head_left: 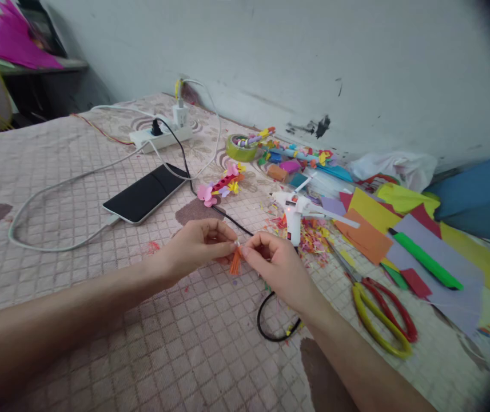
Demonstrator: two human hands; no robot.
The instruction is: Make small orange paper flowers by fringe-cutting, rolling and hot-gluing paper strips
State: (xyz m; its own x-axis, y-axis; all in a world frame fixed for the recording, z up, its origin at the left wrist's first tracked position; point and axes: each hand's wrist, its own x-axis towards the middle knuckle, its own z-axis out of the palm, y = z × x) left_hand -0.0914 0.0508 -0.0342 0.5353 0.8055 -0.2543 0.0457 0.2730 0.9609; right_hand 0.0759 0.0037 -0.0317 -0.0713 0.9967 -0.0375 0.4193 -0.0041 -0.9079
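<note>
1 small fringed orange piece [235, 262] hung between the left hand [208, 243] and the right hand [274, 263], over the patterned cloth [184, 343]. From where I stood, the left thumb and fingertips were pinched together on its pale top; the right fingers curled close at its side, though I couldn't tell whether they gripped it. Just beyond was a white glue gun [293, 223] amid coloured scraps [315, 240], with red-and-yellow-handled scissors [358, 298] to the right.

Pale checked cloth [210, 337], white power strip [166, 139] on it, phone [144, 194], tape roll [240, 153], scissors [358, 279]
</note>
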